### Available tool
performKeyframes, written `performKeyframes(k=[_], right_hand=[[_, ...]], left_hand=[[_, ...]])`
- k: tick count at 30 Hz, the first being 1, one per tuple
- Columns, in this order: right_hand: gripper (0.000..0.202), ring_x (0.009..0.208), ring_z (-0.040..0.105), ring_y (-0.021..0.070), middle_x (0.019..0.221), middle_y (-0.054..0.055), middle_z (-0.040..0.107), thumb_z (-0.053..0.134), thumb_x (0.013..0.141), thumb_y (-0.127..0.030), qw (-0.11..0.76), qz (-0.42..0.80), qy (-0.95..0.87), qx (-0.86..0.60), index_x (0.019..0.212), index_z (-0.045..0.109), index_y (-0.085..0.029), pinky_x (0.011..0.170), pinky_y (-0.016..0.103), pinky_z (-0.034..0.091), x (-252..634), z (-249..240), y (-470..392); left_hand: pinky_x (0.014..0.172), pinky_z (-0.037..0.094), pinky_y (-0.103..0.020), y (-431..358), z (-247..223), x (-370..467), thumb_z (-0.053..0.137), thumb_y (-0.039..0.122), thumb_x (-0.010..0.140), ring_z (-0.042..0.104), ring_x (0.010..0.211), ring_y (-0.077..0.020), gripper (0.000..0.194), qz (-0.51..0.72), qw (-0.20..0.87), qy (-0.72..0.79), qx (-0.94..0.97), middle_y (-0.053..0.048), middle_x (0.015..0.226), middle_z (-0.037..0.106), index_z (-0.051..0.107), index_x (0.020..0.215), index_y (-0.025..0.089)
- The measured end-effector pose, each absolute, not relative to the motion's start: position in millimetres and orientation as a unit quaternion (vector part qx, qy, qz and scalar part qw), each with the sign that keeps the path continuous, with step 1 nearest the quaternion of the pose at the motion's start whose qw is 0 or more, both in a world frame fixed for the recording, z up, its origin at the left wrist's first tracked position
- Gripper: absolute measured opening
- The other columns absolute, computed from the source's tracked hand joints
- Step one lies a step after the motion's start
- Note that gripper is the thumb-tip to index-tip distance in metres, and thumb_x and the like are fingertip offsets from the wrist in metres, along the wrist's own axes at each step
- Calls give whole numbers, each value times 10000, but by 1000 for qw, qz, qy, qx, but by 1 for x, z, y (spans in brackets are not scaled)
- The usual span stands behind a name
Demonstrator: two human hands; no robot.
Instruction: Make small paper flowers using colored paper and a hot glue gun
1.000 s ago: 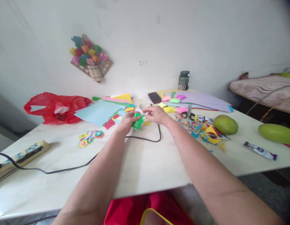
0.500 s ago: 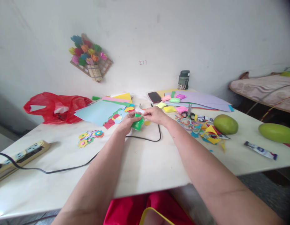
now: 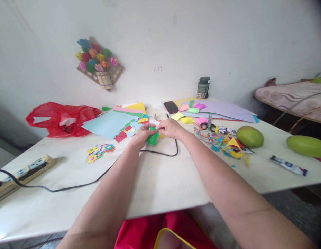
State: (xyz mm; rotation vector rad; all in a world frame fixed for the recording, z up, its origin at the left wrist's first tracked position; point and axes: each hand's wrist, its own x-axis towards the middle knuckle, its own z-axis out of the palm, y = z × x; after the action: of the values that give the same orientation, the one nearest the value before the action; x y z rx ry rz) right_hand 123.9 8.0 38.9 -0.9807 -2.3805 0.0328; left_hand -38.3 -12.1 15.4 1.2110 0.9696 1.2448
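Observation:
A small, shiny green packet of modelling clay [image 3: 152,137] is held above the middle of the table. My left hand [image 3: 142,135] is closed around its left side. At its upper right edge, the fingertips of my right hand [image 3: 171,128] pinch together on the packet's wrapper. Just beyond my hands lie cut paper shapes [image 3: 128,130] on light blue paper [image 3: 106,123]. More clay packets in yellow [image 3: 187,120], pink [image 3: 201,120] and green [image 3: 193,110] rest past my right hand.
Scissors [image 3: 209,123], paper scraps [image 3: 231,147], green mangoes [image 3: 250,136] and a glue tube [image 3: 288,165] lie on the right. At left are paper flowers [image 3: 98,152], a red bag [image 3: 64,119] and a power strip [image 3: 25,176]. A black cable [image 3: 160,153] crosses the table. A phone [image 3: 171,107] lies behind.
My right hand has shifted slightly left and down toward the packet, its fingertips now nearer my left hand. The packet stays in nearly the same spot.

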Motion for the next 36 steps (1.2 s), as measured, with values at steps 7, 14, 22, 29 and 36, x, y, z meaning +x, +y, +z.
performKeyframes(k=[7, 14, 22, 29, 36], right_hand=[[169, 746, 630, 223, 752, 90, 686, 536, 687, -159, 279, -30, -866, -413, 747, 694, -168, 669, 298, 438, 120, 38, 2], [81, 563, 619, 151, 601, 17, 639, 574, 636, -87, 481, 342, -670, -451, 679, 578, -156, 538, 257, 504, 126, 40, 15], [41, 447, 565, 77, 548, 7, 623, 622, 686, -89, 469, 563, -574, -365, 721, 611, -106, 468, 194, 511, 127, 35, 14], [121, 410, 538, 68, 516, -1, 611, 703, 663, -167, 443, 569, -582, -375, 651, 594, -117, 403, 168, 473, 127, 35, 12], [106, 355, 453, 44, 486, -35, 573, 630, 694, -104, 421, 461, -663, -414, 796, 654, -119, 383, 164, 403, 125, 38, 11]], left_hand=[[470, 394, -191, -13, 18, -35, 752, 170, 494, 557, 517, -95, 345, 530, 520, 430, 513, 28, 617, 595, 552, 776, 167], [472, 414, -204, -15, 21, -37, 763, 206, 497, 560, 504, -99, 381, 531, 543, 433, 485, 24, 616, 601, 566, 822, 174], [503, 440, -222, -16, 22, -35, 773, 193, 477, 573, 522, -118, 305, 546, 569, 419, 450, -1, 592, 617, 617, 734, 144], [565, 466, -231, -13, 17, -37, 783, 227, 526, 593, 561, -120, 272, 535, 599, 367, 469, -22, 643, 647, 648, 740, 126], [583, 482, -231, -11, 15, -37, 771, 272, 576, 601, 581, -125, 308, 533, 622, 349, 456, -32, 666, 646, 641, 802, 108]])
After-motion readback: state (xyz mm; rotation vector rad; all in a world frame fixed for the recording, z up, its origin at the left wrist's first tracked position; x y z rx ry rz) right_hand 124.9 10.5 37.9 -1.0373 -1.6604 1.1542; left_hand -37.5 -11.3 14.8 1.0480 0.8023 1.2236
